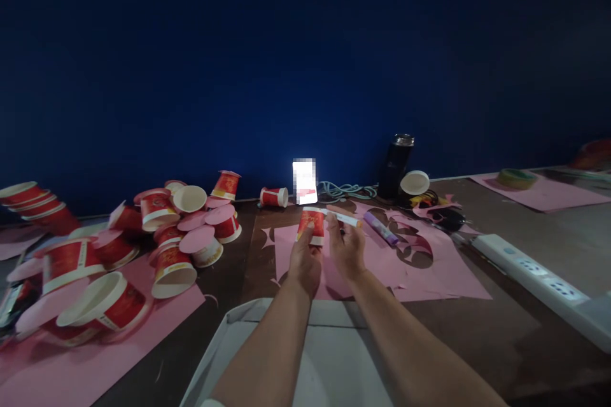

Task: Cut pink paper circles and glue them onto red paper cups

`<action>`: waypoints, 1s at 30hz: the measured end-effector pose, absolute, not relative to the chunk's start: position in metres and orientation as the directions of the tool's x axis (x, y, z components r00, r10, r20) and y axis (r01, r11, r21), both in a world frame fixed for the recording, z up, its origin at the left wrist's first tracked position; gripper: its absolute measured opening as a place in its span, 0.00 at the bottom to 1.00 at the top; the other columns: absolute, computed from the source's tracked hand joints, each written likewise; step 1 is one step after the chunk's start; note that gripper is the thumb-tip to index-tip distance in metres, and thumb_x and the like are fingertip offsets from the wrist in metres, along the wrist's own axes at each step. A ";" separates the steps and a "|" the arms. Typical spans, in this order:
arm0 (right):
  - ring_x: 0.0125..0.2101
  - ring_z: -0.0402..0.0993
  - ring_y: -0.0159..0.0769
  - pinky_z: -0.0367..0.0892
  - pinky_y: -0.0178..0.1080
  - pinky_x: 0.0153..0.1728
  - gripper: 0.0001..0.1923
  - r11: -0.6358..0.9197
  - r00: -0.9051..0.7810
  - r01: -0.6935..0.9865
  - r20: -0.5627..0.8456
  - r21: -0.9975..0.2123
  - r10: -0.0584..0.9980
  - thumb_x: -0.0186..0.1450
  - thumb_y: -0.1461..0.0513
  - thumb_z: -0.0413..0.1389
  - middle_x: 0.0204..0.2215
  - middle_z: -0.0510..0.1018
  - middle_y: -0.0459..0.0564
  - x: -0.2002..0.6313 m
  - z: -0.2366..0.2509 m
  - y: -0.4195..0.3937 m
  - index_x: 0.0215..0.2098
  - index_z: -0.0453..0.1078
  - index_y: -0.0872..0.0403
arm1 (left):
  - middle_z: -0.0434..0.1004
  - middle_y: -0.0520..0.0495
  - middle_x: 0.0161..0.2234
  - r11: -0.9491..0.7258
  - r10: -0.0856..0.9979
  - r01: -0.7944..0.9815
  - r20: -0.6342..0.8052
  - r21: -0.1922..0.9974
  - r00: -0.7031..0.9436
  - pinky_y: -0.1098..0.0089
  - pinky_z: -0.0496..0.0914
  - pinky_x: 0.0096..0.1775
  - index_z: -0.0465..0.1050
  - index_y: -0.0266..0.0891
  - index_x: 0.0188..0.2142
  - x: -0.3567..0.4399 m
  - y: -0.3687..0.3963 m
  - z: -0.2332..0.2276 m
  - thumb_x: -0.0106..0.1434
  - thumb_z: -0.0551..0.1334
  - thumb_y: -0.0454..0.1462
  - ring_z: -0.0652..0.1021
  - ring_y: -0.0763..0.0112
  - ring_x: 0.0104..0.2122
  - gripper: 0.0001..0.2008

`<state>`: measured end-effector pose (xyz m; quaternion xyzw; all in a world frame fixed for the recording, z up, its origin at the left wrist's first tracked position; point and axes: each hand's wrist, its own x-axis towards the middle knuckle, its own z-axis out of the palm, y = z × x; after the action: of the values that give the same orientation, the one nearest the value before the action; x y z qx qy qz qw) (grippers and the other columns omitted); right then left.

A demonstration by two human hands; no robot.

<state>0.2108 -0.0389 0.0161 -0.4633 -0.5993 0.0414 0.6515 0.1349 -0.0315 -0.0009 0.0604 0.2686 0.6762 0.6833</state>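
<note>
My left hand (pixel 304 262) grips a red and white paper cup (pixel 311 225) from below, holding it upside down above the pink paper (pixel 429 280). My right hand (pixel 347 248) is beside it and holds a thin white stick-like object (pixel 342 218) whose tip touches the cup's top edge. A purple glue stick (pixel 380 228) lies on the pink paper just right of my right hand. Both forearms reach out over a white box (pixel 224 343) at the table's near edge.
A heap of red paper cups (pixel 167 235), several capped with pink discs, covers the left side. A lit phone (pixel 304 181), a cable (pixel 346 190) and a dark flask (pixel 396 165) stand by the blue wall. A white power strip (pixel 534 273) and a tape roll (pixel 516 177) lie right.
</note>
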 end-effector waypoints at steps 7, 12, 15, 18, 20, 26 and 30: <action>0.41 0.74 0.40 0.68 0.45 0.45 0.15 0.571 0.246 0.565 0.782 -0.596 0.572 0.67 0.56 0.49 0.37 0.79 0.54 0.212 0.015 -0.036 0.43 0.73 0.53 | 0.79 0.45 0.34 0.113 0.956 -0.901 -0.292 0.419 -0.017 0.75 0.70 0.42 0.74 0.33 0.36 0.133 -0.030 -0.008 0.57 0.63 0.32 0.78 0.74 0.34 0.06; 0.40 0.74 0.40 0.68 0.44 0.45 0.14 0.555 0.234 0.603 0.792 -0.573 0.564 0.67 0.57 0.50 0.37 0.79 0.54 0.213 0.013 -0.036 0.42 0.74 0.54 | 0.79 0.46 0.33 0.132 0.953 -0.908 -0.303 0.397 0.006 0.74 0.70 0.42 0.74 0.34 0.36 0.133 -0.030 -0.007 0.56 0.64 0.32 0.78 0.74 0.33 0.07; 0.40 0.74 0.40 0.68 0.43 0.45 0.13 0.556 0.230 0.609 0.797 -0.565 0.559 0.67 0.58 0.50 0.38 0.79 0.54 0.213 0.014 -0.036 0.41 0.74 0.54 | 0.79 0.47 0.32 0.120 0.958 -0.911 -0.285 0.394 0.003 0.75 0.69 0.42 0.75 0.34 0.37 0.133 -0.030 -0.008 0.55 0.64 0.31 0.78 0.74 0.33 0.08; 0.39 0.74 0.39 0.68 0.43 0.44 0.13 0.563 0.212 0.617 0.805 -0.550 0.554 0.67 0.58 0.50 0.37 0.79 0.54 0.212 0.014 -0.036 0.41 0.74 0.54 | 0.79 0.48 0.33 0.113 0.965 -0.908 -0.262 0.404 0.004 0.75 0.69 0.42 0.74 0.36 0.40 0.133 -0.031 -0.007 0.54 0.65 0.32 0.78 0.74 0.35 0.12; 0.38 0.74 0.39 0.67 0.43 0.44 0.13 0.560 0.203 0.627 0.807 -0.542 0.554 0.67 0.59 0.50 0.37 0.79 0.54 0.212 0.015 -0.037 0.41 0.74 0.54 | 0.79 0.48 0.34 0.107 0.967 -0.905 -0.253 0.411 0.000 0.75 0.69 0.42 0.74 0.37 0.41 0.134 -0.031 -0.007 0.54 0.66 0.32 0.78 0.73 0.36 0.14; 0.39 0.74 0.40 0.68 0.43 0.42 0.13 0.552 0.194 0.641 0.808 -0.534 0.556 0.67 0.58 0.49 0.36 0.79 0.54 0.210 0.015 -0.037 0.41 0.74 0.53 | 0.79 0.47 0.34 0.135 0.958 -0.891 -0.286 0.434 0.007 0.72 0.68 0.45 0.74 0.36 0.40 0.133 -0.030 -0.005 0.55 0.65 0.33 0.78 0.71 0.39 0.12; 0.38 0.74 0.40 0.67 0.44 0.44 0.13 0.546 0.188 0.659 0.816 -0.517 0.547 0.67 0.58 0.49 0.35 0.79 0.54 0.209 0.014 -0.037 0.40 0.74 0.54 | 0.79 0.47 0.35 0.123 0.962 -0.884 -0.271 0.451 -0.005 0.73 0.67 0.46 0.74 0.36 0.37 0.132 -0.030 -0.005 0.56 0.64 0.33 0.78 0.71 0.39 0.08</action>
<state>0.2095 -0.0372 0.0141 -0.4744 -0.6356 -0.0463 0.6072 0.1321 -0.0303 -0.0054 0.0745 0.2634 0.6580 0.7015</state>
